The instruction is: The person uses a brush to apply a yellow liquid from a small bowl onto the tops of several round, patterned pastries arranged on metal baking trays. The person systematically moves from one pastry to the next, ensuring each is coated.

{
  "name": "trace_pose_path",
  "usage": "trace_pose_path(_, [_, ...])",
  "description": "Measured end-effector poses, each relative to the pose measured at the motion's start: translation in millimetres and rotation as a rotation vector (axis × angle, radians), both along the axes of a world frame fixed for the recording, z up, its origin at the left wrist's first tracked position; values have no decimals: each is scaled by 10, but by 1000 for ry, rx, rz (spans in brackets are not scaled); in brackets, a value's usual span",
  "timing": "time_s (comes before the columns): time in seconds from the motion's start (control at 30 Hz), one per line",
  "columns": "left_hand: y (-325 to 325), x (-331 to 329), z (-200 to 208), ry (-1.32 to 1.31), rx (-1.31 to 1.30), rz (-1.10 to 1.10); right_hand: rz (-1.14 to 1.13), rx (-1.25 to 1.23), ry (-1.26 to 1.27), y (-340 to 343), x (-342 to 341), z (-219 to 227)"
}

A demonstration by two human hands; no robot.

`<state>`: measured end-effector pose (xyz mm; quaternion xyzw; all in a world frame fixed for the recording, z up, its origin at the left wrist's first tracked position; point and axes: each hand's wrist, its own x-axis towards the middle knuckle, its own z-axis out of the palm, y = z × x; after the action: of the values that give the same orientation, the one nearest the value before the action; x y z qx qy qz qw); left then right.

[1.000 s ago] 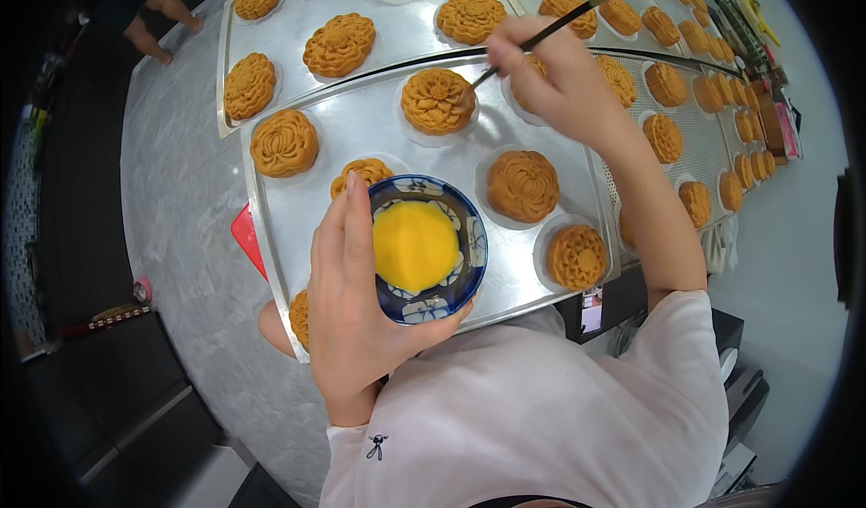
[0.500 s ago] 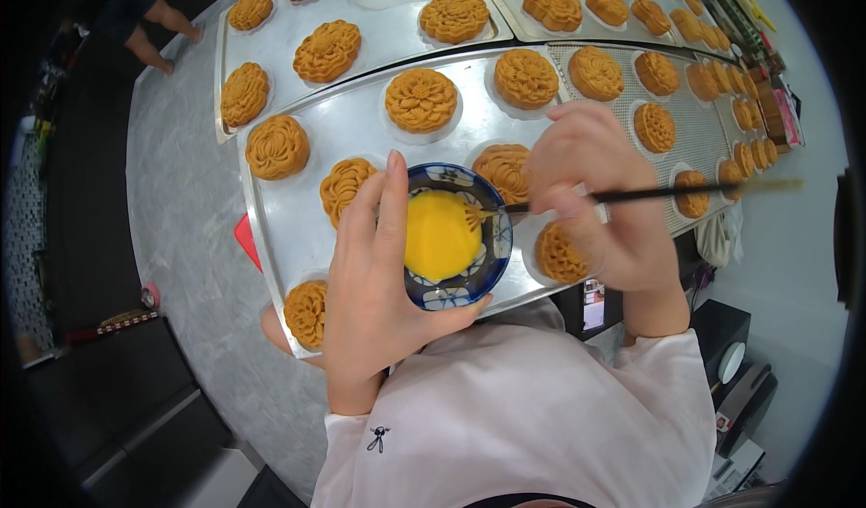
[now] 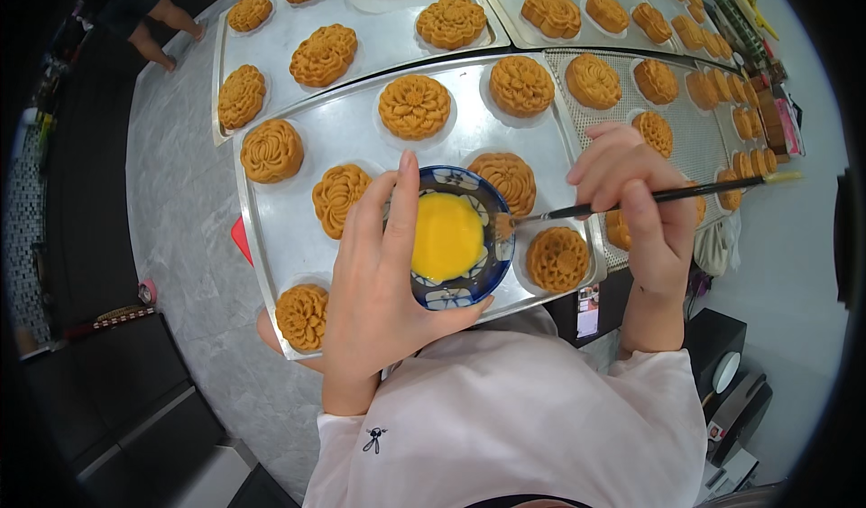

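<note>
My left hand is wrapped round a blue-and-white patterned bowl, thumb along its near side and fingers at its left. Yellow beaten egg lies in the bowl. Between the thumb and fingers of my right hand is a thin black-handled brush. Its bristles touch or hover at the bowl's right inner wall; I cannot tell which. Below the bowl is a metal tray with several golden mooncakes, among them one right of the bowl and one beside my left fingers.
More trays of mooncakes stand behind, such as a far metal tray and a perforated tray at the right. A phone lies near the tray's right corner. Another person's legs show at the far left.
My right hand has moved right and slightly down, drawing the brush's bristles from the egg to the bowl's right wall. My left hand keeps its hold on the bowl.
</note>
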<state>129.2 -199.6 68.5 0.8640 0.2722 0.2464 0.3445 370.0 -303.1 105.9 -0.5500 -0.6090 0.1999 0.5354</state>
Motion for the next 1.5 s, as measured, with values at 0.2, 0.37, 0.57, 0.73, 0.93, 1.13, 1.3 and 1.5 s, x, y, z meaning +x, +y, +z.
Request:
trace_pose_path(0.2, [32,-70,-30,-2,9,15,-169,-8,318,105,312,-117])
trace_pose_path(0.37, [4,-54,-48,-19,6,33,-294,-110,-51,563,783,-324])
trace_pose_path(0.57, [-34,-65,-56,-14,40,50,-351,-211,-198,958,1059,-601])
trace_pose_path(0.73, [-36,-77,-60,-25,38,53,-475,-133,-237,954,1170,-544])
trace_pose_path(0.93, [-28,-91,-44,-28,46,29,-453,-158,-325,973,1087,-556])
trace_pose_path(1.13, [-40,-67,-55,-11,90,58,-360,11,-743,948,1021,-429])
trace_pose_path(1.3, [-63,-71,-43,-20,76,44,-144,-118,-467,954,813,-437])
trace_pose_path(1.5, [-58,-108,-34,-26,81,33,-460,-145,-451,1037,1076,-477])
